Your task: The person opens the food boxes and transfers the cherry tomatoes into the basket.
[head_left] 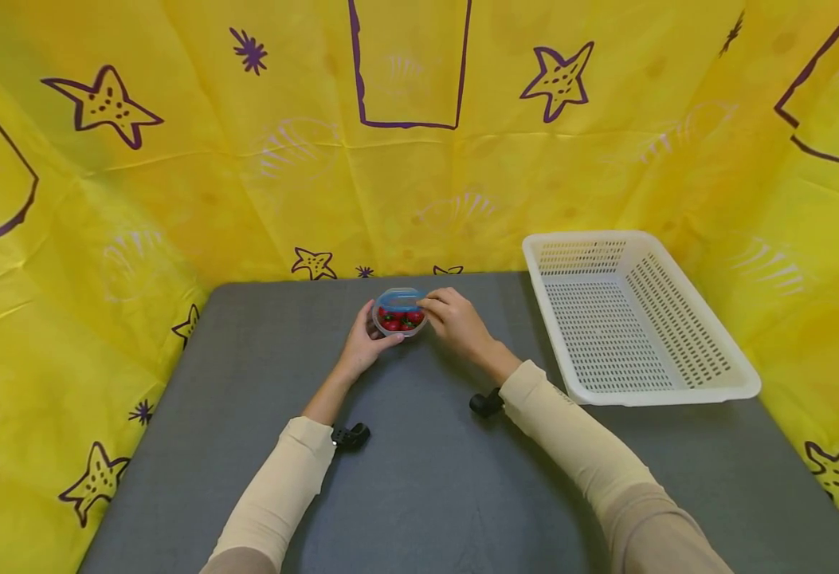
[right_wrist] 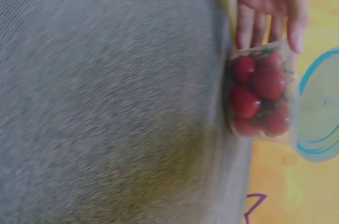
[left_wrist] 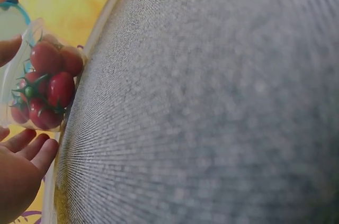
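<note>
A small clear plastic container (head_left: 410, 333) full of red cherry tomatoes (head_left: 394, 325) with green stems stands near the far edge of the table. My left hand (head_left: 363, 344) holds it from the left side, thumb at the front. Above the container's back half, a clear lid with a blue rim (head_left: 399, 300) is tilted up, leaving the tomatoes showing. The fingers of my right hand (head_left: 460, 325) pinch that lid by its right edge. In the right wrist view the lid (right_wrist: 319, 110) stands apart from the side of the container, while the right hand is out of sight.
A white perforated plastic basket (head_left: 573, 351) stands at the right of the grey table (head_left: 419, 478). Yellow cloth (head_left: 197, 183) with purple starfish drawings hangs behind the table and along both sides.
</note>
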`<state>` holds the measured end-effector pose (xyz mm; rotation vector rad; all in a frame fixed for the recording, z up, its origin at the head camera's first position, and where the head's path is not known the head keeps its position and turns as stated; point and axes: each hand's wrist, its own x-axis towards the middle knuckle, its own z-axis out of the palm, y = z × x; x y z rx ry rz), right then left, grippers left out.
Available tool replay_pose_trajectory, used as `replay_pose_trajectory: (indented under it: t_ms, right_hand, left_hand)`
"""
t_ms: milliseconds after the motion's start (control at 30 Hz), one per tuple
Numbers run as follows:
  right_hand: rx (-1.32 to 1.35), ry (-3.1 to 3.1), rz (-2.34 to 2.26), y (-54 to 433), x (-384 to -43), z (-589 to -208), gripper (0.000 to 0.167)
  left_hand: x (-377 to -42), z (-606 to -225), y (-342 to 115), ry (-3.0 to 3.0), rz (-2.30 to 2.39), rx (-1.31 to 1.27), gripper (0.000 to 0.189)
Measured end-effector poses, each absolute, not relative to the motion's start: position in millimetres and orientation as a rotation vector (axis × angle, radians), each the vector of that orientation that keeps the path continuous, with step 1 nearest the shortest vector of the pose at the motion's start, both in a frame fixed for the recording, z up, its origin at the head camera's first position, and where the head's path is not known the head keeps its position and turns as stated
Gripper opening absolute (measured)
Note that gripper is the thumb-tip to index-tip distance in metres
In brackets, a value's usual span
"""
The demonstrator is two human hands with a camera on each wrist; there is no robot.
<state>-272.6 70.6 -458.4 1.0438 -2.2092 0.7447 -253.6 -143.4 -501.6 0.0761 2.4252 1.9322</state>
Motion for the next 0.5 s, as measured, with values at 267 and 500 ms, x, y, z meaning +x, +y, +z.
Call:
replay_pose_trajectory:
  t_ms: [267,500]
  right_hand:
    - [0.898,-2.223,0.968,73,-275,-446,0.012]
    - [0.748,-2.185,1.225,78,-276,-434,0.012]
  left_hand:
    - [-252,-501,-143,2.46,1.911,0.081,0.093]
    - [-250,-502,-141,2.51,1.884,0.058,0.091]
